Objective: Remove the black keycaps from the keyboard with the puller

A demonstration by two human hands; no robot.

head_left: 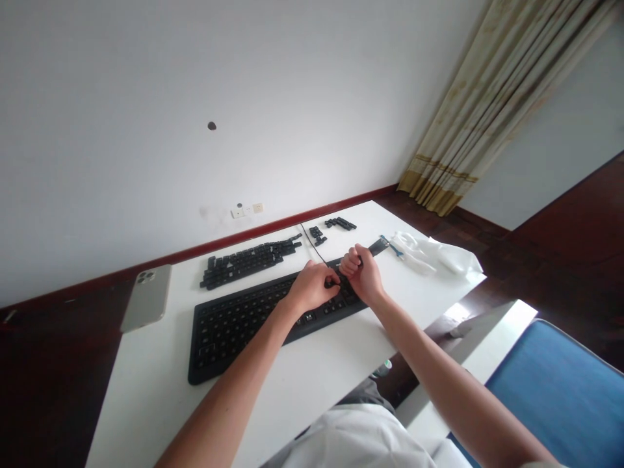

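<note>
White-painted wall (195, 97) with a dark red skirting board (312, 211) and two small wall plates (246, 209); a beige curtain with a gold hem (492, 97) hangs far right, above a dark wood floor (550, 273). Blue chair seat (556, 396) at near right.

White tabletop (146, 416) carries one black full-size keyboard (234, 331), matte, rounded at the corners, lying centre-left. Its thin black cable (309, 239) runs toward the far edge. Beyond it, three groups of loose black keycaps: one long block (248, 263), one small cluster (316, 235), one short row (340, 223).

Left hand (312, 287) curled, fingertips down on the keyboard's right end; cannot tell if pinching a keycap. Right hand (361, 273) closed in a fist around a flat dark tool (377, 246), just beside the left hand, over the same keys.

Far left: one silver phone (146, 298), triple lens. Far right: crumpled clear plastic bag (439, 253), small blue-edged item (394, 246) touching it.
</note>
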